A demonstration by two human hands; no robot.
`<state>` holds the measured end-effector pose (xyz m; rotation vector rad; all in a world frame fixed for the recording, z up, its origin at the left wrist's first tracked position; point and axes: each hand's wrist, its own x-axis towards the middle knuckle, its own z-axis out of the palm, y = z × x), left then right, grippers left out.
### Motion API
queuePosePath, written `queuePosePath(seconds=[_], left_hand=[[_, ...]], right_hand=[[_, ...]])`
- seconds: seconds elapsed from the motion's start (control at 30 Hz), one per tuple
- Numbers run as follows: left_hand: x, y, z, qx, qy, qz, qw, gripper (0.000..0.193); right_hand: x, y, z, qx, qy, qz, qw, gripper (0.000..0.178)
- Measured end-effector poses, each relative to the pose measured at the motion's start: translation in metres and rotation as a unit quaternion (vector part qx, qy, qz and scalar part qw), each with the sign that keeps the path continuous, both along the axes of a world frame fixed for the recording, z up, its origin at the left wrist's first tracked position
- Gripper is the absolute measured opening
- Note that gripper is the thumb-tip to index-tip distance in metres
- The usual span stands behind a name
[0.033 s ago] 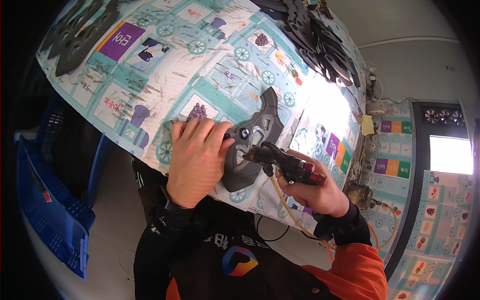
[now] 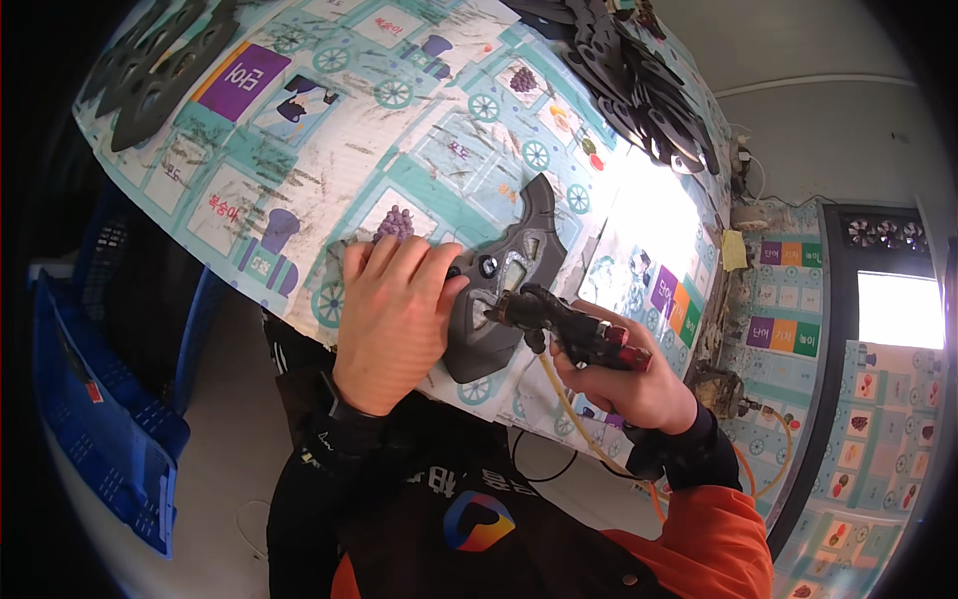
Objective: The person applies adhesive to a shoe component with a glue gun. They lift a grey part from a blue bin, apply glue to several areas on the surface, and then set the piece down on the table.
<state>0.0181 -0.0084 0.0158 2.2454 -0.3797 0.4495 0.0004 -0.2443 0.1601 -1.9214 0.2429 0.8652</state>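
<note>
A curved dark grey moulded part point(image 2: 539, 255) with cut-out openings lies on the paper-covered table point(image 2: 329, 170). My left hand point(image 2: 394, 314) grips its left edge, with thumb and forefinger against it and the other fingers bent over a greyish crumpled patch. In my right hand point(image 2: 639, 389) is a black spray gun point(image 2: 569, 324) with red knobs at its back end. Its nozzle points left, close over the middle of the part. A yellowish hose point(image 2: 564, 399) hangs from the gun. My right fingers are wrapped round its handle and partly hidden.
Several similar dark parts point(image 2: 175, 70) lie at the far left, and a larger pile point(image 2: 639, 90) sits at the far right edge. Blue plastic crates point(image 2: 100, 419) stand on the floor at left. Right of the table are a patterned wall and a dark-framed opening with a fan point(image 2: 883, 232).
</note>
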Motion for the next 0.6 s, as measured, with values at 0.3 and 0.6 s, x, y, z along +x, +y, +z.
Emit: queuePosePath(seconds=[0.3, 0.6], left_hand=[[0.000, -0.001, 0.000, 0.001, 0.000, 0.001, 1.000, 0.027], [0.006, 0.001, 0.000, 0.000, 0.006, -0.005, 1.000, 0.025]], right_hand=[[-0.002, 0.002, 0.002, -0.049, 0.024, 0.061, 0.997, 0.059], [-0.020, -0.003, 0.006, -0.043, 0.018, 0.069, 0.997, 0.060]])
